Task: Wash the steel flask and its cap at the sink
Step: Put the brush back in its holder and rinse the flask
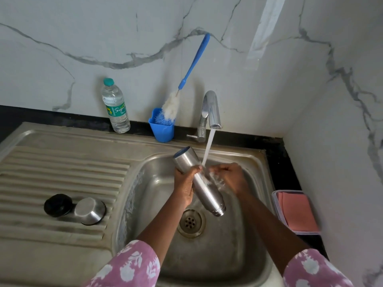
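Observation:
The steel flask is tilted over the sink basin, its mouth pointing down toward the drain and its blue-rimmed base up. My left hand grips its upper body. My right hand is curled against the flask's right side, where the tap's water stream lands and splashes. On the ribbed drainboard lie a steel cap and a black inner lid, side by side.
The tap runs at the back of the sink. A blue cup holds a long blue-handled bottle brush. A plastic water bottle stands left of it. A clear tray with a pink cloth sits on the right counter.

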